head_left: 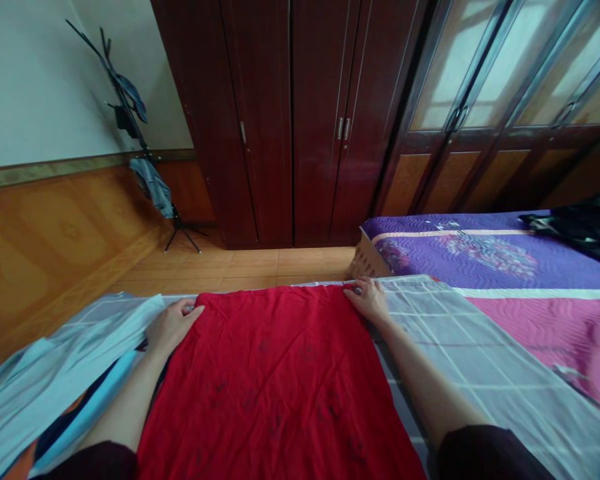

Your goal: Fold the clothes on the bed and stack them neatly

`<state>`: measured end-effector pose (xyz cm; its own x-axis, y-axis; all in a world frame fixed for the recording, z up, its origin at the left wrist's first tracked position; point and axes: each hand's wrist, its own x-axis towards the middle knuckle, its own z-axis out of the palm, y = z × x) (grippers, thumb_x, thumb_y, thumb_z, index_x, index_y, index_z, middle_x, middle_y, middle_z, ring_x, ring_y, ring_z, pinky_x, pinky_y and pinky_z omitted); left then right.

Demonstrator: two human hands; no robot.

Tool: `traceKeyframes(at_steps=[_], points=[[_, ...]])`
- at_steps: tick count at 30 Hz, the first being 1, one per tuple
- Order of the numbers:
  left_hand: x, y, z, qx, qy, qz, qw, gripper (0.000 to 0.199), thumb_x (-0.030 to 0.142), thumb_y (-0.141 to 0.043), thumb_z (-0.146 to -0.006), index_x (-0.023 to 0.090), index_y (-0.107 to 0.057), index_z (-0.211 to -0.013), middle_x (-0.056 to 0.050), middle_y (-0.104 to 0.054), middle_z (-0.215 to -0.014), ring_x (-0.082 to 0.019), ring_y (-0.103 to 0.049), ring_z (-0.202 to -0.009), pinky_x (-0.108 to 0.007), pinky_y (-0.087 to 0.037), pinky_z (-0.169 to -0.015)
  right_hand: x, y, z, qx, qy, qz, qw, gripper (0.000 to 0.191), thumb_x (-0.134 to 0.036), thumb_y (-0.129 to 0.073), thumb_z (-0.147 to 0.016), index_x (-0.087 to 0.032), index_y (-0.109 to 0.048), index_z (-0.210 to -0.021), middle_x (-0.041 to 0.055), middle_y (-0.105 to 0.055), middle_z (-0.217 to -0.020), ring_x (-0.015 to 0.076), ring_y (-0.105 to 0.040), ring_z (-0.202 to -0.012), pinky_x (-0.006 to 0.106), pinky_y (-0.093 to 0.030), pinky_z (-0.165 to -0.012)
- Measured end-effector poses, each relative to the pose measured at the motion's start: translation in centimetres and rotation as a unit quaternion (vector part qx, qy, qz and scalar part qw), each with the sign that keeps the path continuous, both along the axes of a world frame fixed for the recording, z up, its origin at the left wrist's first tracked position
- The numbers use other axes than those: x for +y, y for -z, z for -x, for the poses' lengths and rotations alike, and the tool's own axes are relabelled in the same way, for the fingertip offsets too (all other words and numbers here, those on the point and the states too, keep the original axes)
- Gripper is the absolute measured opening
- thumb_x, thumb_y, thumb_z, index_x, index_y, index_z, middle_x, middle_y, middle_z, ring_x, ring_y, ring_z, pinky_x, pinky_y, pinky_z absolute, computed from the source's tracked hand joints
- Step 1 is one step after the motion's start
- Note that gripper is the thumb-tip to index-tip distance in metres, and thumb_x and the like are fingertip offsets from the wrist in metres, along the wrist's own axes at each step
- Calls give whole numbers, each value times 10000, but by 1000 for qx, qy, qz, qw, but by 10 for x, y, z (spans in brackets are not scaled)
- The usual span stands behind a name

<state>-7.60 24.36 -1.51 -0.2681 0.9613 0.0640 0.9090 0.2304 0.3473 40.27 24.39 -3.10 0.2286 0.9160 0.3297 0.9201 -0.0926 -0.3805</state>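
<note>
A red cloth (280, 373) with small dark prints lies spread out in front of me, lightly wrinkled. Its near end runs out of view, so I cannot tell what kind of piece it is. At the far left corner, my left hand (173, 325) is closed on the cloth's edge, thumb towards the fabric. My right hand (367, 300) grips the far right corner between bent fingers. Under the cloth is a grey checked bed sheet (445, 360). Beside my left forearm lie a pale blue garment (80, 360) and a brighter blue, navy and orange one, partly covered.
A purple and pink quilted bedspread (430, 257) covers the right side, with a black item (590, 227) on it. Beyond the bed's far edge are a tiled floor (250, 267) and dark red wardrobes (315, 133). A black coat stand (130, 113) holds clothes at the left.
</note>
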Motion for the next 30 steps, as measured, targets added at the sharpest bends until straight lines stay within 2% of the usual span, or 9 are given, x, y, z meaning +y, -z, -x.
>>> traceKeyframes(at_steps=[4, 9, 14, 18, 21, 24, 27, 30], points=[[-1, -2, -8, 47, 15, -24, 999, 308, 449, -398, -859, 236, -610, -928, -43, -693, -973, -249, -644, -869, -296, -443, -660, 7, 3, -3, 33, 7, -11, 999, 259, -350, -548, -788, -192, -721, -900, 85, -650, -1109, 238, -550, -1084, 339, -383, -948], [-2, -1, -11, 54, 38, -47, 997, 297, 469, -459, -843, 226, -598, -943, -54, -674, -1025, -238, -633, -912, -282, -444, -703, 11, -1, -8, 80, 2, -23, 997, 291, -364, -525, -788, -167, -724, -871, 92, -697, -1008, 223, -615, -994, 311, -433, -880], [4, -1, -4, 44, -13, -65, 997, 270, 365, -380, -898, 208, -599, -929, -67, -699, -953, -230, -650, -896, -280, -460, -710, 4, -17, -6, 130, 14, -36, 991, 414, -413, -441, -827, -126, -711, -956, 98, -723, -875, 214, -663, -828, 274, -481, -714], [6, -1, -3, 34, -30, -70, 997, 237, 308, -368, -917, 198, -572, -968, -68, -702, -971, -201, -651, -927, -253, -459, -739, -1, -26, -1, 133, 21, -37, 990, 436, -414, -397, -852, -143, -691, -1027, 88, -722, -915, 204, -659, -836, 253, -473, -698], [2, -1, -9, 39, -28, -52, 997, 222, 322, -392, -914, 216, -562, -1008, -59, -707, -925, -232, -660, -890, -278, -453, -695, -2, -25, 2, 99, 45, -6, 994, 419, -396, -414, -840, -147, -701, -1018, 124, -714, -878, 245, -653, -812, 304, -461, -684], [-3, -5, -14, 38, 1, -33, 999, 262, 388, -465, -889, 239, -539, -1091, -39, -703, -967, -229, -659, -898, -272, -446, -689, -1, -24, 2, 63, 50, 37, 996, 390, -397, -454, -817, -163, -715, -988, 139, -701, -838, 275, -644, -793, 326, -437, -639], [-6, -10, -15, 39, 28, -14, 999, 337, 412, -530, -855, 239, -517, -1144, -31, -696, -1005, -205, -657, -908, -251, -443, -706, 1, -24, -1, 57, 14, 80, 995, 338, -436, -532, -778, -182, -733, -875, 88, -680, -719, 231, -633, -701, 278, -407, -569], [-6, -12, -16, 53, 24, 4, 998, 309, 417, -539, -847, 218, -536, -1084, -48, -700, -960, -216, -660, -886, -256, -440, -681, 6, -23, -6, 73, -30, 125, 989, 275, -419, -600, -727, -172, -711, -678, 25, -599, -520, 165, -576, -534, 234, -359, -483]])
